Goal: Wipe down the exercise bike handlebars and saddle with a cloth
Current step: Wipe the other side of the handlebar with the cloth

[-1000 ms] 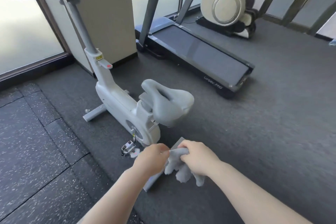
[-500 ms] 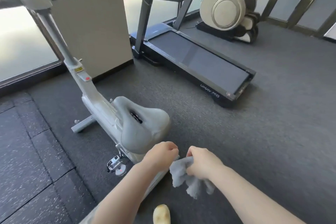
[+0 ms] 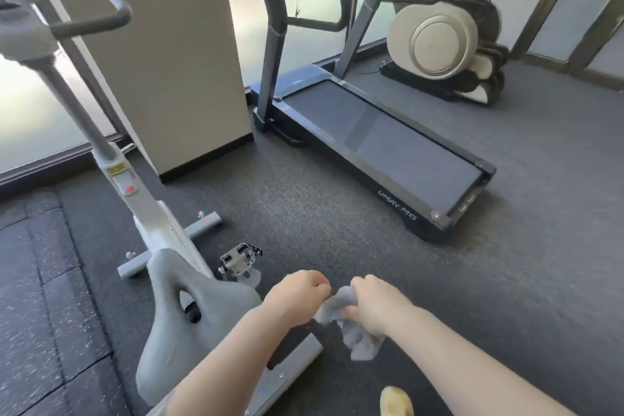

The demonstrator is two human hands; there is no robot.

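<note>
Both fists, left hand [image 3: 297, 297] and right hand [image 3: 374, 306], stay closed on bunched cloth [image 3: 341, 317]; saddle [image 3: 199, 307] now just left of grip, view closer, wiping not begun.

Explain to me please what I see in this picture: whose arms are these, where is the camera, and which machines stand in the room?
The camera sits on a person's head and looks forward and down, so the two bare arms are that person's own. The left hand and the right hand together hold a small grey cloth above the dark floor. At the left stands a white exercise bike: its grey saddle is next to the left arm, and its dark handlebars are higher up. The cloth touches neither of them. Behind stands a treadmill, and farther back a beige machine that I cannot name for sure.
</note>
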